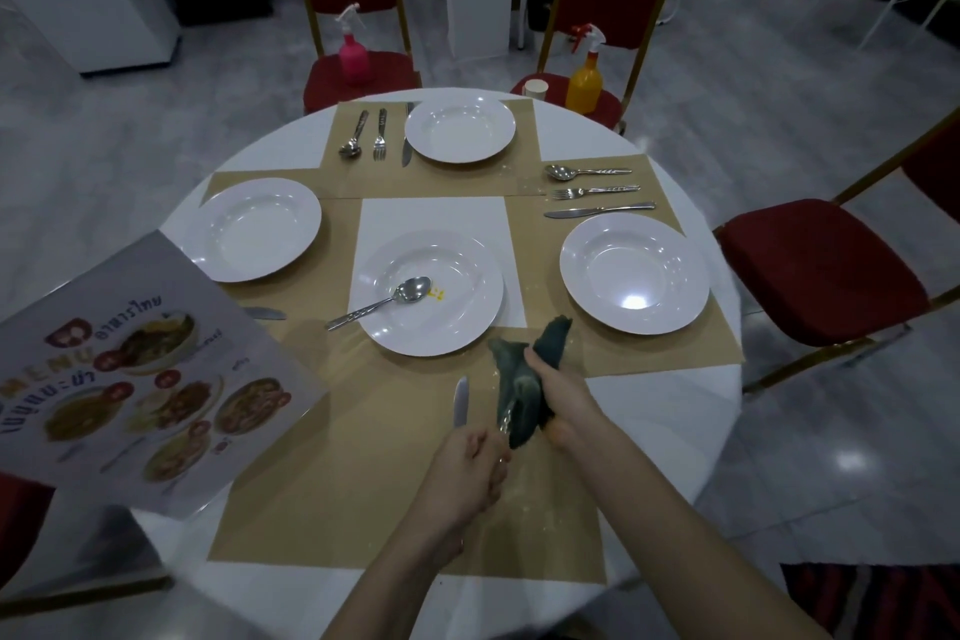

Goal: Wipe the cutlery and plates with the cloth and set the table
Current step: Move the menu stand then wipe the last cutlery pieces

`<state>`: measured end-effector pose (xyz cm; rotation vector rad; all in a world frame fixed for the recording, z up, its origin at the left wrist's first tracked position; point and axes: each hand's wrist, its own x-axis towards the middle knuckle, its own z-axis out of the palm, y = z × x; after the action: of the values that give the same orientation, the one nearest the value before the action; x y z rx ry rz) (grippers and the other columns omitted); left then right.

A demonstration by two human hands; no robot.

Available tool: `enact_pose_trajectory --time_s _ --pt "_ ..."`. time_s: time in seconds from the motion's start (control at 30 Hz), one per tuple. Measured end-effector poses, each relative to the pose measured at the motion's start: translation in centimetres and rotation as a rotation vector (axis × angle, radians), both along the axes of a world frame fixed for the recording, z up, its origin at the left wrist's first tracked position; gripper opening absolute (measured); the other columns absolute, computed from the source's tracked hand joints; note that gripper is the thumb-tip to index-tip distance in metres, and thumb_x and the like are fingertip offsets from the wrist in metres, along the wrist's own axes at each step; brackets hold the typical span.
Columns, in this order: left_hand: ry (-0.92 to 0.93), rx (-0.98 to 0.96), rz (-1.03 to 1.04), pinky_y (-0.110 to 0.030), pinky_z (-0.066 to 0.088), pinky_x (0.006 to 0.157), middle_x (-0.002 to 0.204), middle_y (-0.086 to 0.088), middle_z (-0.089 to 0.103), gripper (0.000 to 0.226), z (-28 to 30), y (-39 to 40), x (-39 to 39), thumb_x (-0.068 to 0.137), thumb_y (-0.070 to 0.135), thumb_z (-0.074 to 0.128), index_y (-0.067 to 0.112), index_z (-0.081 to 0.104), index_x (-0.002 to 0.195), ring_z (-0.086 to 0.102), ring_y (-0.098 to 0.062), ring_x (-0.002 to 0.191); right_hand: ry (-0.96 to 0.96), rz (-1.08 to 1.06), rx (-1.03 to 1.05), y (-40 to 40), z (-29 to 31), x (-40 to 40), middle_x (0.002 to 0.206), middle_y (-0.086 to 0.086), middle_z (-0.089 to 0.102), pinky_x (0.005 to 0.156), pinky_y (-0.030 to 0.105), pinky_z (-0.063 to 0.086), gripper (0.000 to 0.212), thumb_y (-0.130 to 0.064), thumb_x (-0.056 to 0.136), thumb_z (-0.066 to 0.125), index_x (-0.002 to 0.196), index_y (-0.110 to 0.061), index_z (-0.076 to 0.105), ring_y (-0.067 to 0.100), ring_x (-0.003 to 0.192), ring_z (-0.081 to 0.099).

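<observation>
Here, from the head view, the left hand (470, 476) grips a knife (460, 400) and another utensil wrapped in the dark cloth (519, 395), which the right hand (563, 395) clutches above the near placemat (363, 494). Just beyond, a spoon (384, 301) lies in the centre plate (467, 322).

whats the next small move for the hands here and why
Probably draw the cloth along the utensil that the left hand holds, since the right hand has the cloth wrapped round it while a knife sticks up from the same left hand. The middle plate has a yellow stain and a spoon waiting.
</observation>
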<state>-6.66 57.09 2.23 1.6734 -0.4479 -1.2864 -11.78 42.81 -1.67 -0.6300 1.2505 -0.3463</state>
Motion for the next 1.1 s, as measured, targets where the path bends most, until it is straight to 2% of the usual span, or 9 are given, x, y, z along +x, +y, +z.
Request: enact_pose_trajectory --time_s 0.13,0.27,0.4,0.5,0.6,0.7,0.83,0.97,1.1 --pt "0.001 -0.051 0.04 -0.016 0.022 0.04 0.054 0.001 0.033 0.024 0.9 -1.1 0.8 0.102 0.014 0.04 0.009 0.045 0.079 0.025 -0.005 0.043 -0.089 0.094 0.045 0.9 0.0 1.4 0.085 0.003 0.075 0.065 0.028 0.054 0.022 -0.032 0.089 0.068 0.098 -0.012 0.066 0.017 0.081 0.07" --pt "0.009 -0.038 0.002 -0.017 0.022 0.042 0.054 0.004 0.036 0.025 1.1 -0.3 0.7 0.101 0.013 0.042 0.008 0.047 0.077 0.027 -0.005 0.044 0.097 -0.012 -0.112 -1.6 -0.1 1.4 0.116 0.015 0.066 0.095 0.046 0.051 0.04 -0.026 0.09 0.067 0.122 -0.004 0.056 0.032 0.104 0.063" --pt "0.024 -0.066 0.067 -0.017 0.022 0.041 0.052 0.005 0.036 0.025 0.8 0.3 0.4 0.101 0.014 0.042 0.007 0.047 0.078 0.027 -0.005 0.043 0.049 0.072 -0.142 -1.6 0.3 1.0 0.116 0.015 0.067 0.097 0.047 0.05 0.044 -0.028 0.088 0.069 0.124 -0.006 0.056 0.032 0.104 0.065" --pt "0.017 -0.033 0.136 -0.018 0.02 0.041 0.052 0.003 0.034 0.023 0.1 0.5 0.8 0.102 0.012 0.039 0.01 0.044 0.08 0.025 -0.006 0.044 -0.006 0.232 -0.097 2.7 0.1 1.8 0.104 0.011 0.071 0.088 0.036 0.055 0.038 -0.034 0.09 0.066 0.116 -0.007 0.062 0.026 0.096 0.068" --pt "0.016 0.014 0.124 -0.017 0.02 0.04 0.051 0.004 0.033 0.026 -0.8 1.8 1.1 0.103 0.013 0.037 0.011 0.042 0.077 0.024 -0.005 0.043 -0.007 0.159 -0.083 5.6 -1.2 1.9 0.093 0.001 0.069 0.068 0.025 0.054 0.016 -0.029 0.091 0.065 0.1 -0.016 0.062 0.014 0.084 0.067" --pt "0.034 0.034 0.066 -0.019 0.021 0.041 0.053 0.004 0.034 0.027 -1.3 3.1 1.1 0.102 0.015 0.042 0.009 0.045 0.076 0.025 -0.007 0.044 0.051 0.053 0.005 4.7 -2.5 1.9 0.084 0.002 0.067 0.058 0.027 0.052 0.018 -0.028 0.09 0.067 0.096 -0.012 0.061 0.016 0.074 0.065" --pt "0.042 0.048 0.021 -0.023 0.02 0.042 0.052 0.006 0.037 0.026 -1.2 3.3 0.7 0.1 0.016 0.043 0.013 0.049 0.075 0.026 -0.008 0.044 0.23 0.024 -0.086 2.3 -3.1 1.6 0.085 0.005 0.064 0.083 0.039 0.054 0.035 -0.03 0.091 0.064 0.114 -0.004 0.058 0.025 0.084 0.063" --pt "-0.05 0.033 0.054 -0.027 0.02 0.046 0.055 0.002 0.037 0.026 -0.8 2.5 0.4 0.1 0.016 0.043 0.013 0.046 0.075 0.028 -0.01 0.048 0.025 0.036 -0.129 2.6 -1.8 0.9 0.095 0.009 0.073 0.084 0.038 0.056 0.028 -0.029 0.089 0.068 0.107 -0.007 0.065 0.026 0.089 0.069" --pt "-0.155 0.042 0.088 -0.02 0.03 0.045 0.055 0.002 0.046 0.025 -1.2 1.9 0.3 0.098 0.007 0.04 0.01 0.05 0.075 0.039 -0.006 0.047 -0.094 0.233 -0.124 6.4 -1.2 0.0 0.099 0.008 0.075 0.09 0.037 0.055 0.027 -0.027 0.088 0.069 0.109 -0.01 0.067 0.023 0.096 0.071"
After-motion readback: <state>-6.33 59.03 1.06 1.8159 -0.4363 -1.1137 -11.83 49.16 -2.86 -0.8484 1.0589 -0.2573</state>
